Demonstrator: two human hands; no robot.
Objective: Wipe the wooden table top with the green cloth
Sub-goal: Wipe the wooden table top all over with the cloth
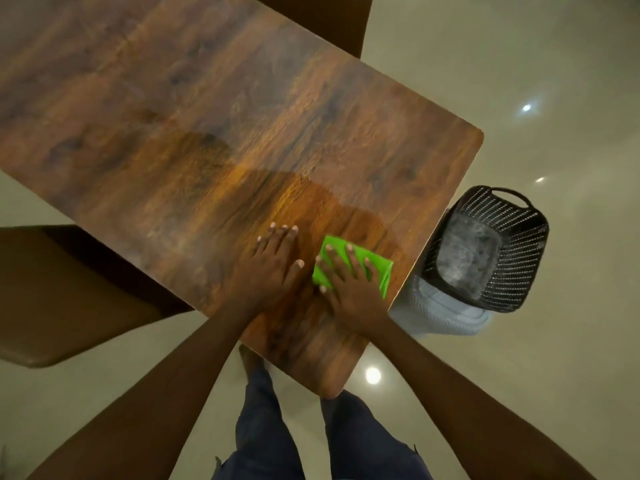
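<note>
The wooden table top point(214, 126) fills the upper left and middle of the head view, with its near corner toward me. A folded green cloth point(379, 266) lies flat on it close to the right edge. My right hand point(349, 282) presses on the cloth with straight, spread fingers. My left hand point(273, 261) rests flat on the bare wood just left of the cloth, fingers straight. A darker, wet-looking patch spreads over the wood beyond both hands.
A black perforated basket point(512, 244) sits tilted on a white basket point(446, 317) on the floor, right beside the table's right edge. A brown chair point(62, 296) stands at the left, another chair point(332, 22) at the far side. My legs are below the near corner.
</note>
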